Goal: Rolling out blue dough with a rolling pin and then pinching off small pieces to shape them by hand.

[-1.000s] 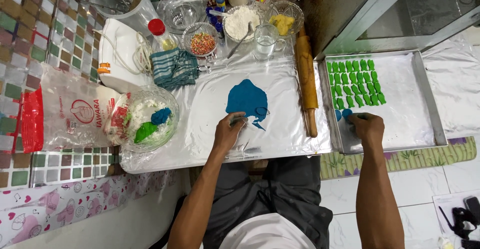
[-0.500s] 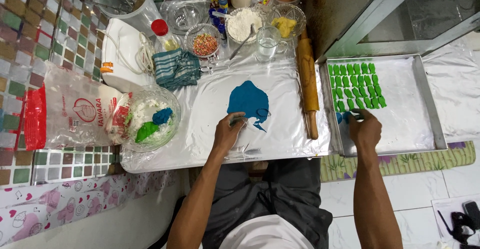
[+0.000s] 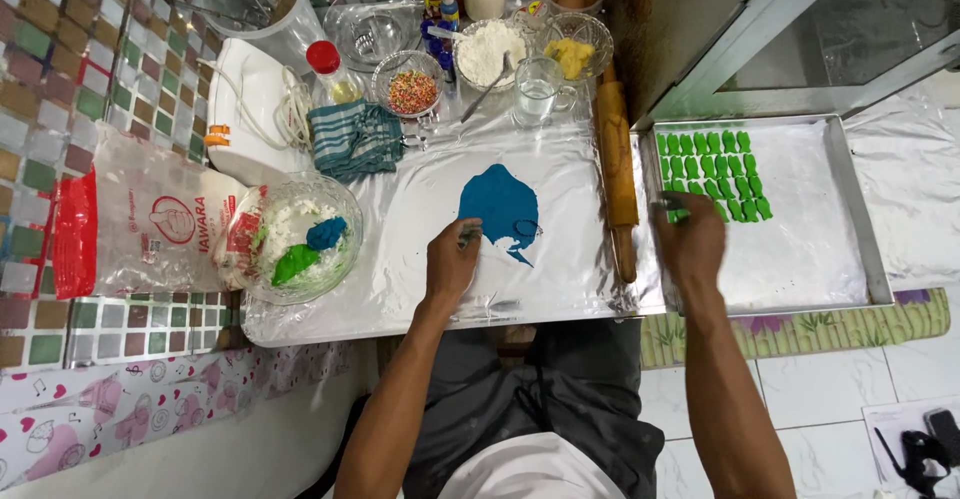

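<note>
Blue dough under your left hand, green pieces going down under your right.

Your left hand (image 3: pixel 452 261) rests on the foil-covered counter (image 3: pixel 400 259), fingers curled around a small cutter (image 3: pixel 469 233); the rolled blue dough sheet (image 3: pixel 503 206) lies just ahead and to the right of your fingertips, nearly touching. It looks soft, thin and easily torn, so I'd lift any cut piece from beneath its edge, never pinching the middle. Your right hand (image 3: pixel 690 242) sits over the near-left corner of the baking tray (image 3: pixel 860 219), fingertips bunched at the lowest green piece; whether it grips that piece I cannot tell. The rows of green pieces (image 3: pixel 712 169) spread just beyond your knuckles. The rolling pin (image 3: pixel 617 164) lies between your two hands, and the glass bowl of dough (image 3: pixel 300 241) sits well off to your left hand's left.
</note>
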